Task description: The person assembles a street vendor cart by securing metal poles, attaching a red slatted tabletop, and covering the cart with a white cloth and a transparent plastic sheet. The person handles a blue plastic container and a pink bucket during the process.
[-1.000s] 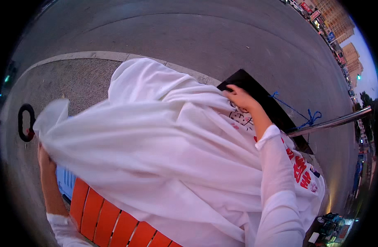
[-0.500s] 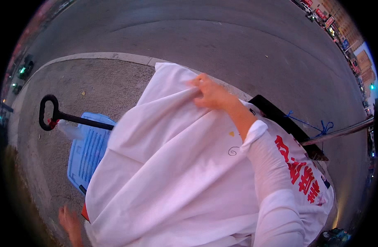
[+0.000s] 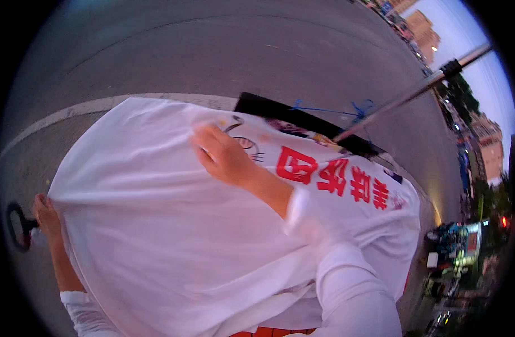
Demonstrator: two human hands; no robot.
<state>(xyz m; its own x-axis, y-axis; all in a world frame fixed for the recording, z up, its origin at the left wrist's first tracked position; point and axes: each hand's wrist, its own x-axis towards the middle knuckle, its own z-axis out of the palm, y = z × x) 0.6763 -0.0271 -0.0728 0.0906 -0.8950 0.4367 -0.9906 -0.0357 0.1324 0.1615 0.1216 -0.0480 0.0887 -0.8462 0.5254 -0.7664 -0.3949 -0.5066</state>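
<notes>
Left hand (image 3: 46, 215) now back pinching the left edge of the white cloth (image 3: 156, 224), right hand (image 3: 221, 151) blurred by the line drawing (image 3: 246, 147), grip can't tell; cloth over orange slats (image 3: 267, 332) lies flatter, so spread's further along.

Grey road (image 3: 184, 53), pale curb (image 3: 94, 105), dusky sky (image 3: 451, 31).

The right hand (image 3: 221, 150) reaches forward, left hand (image 3: 46, 213) out wide.

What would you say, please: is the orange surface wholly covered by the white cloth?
No, a strip of orange surface shows beyond the white cloth at the bottom.
</notes>
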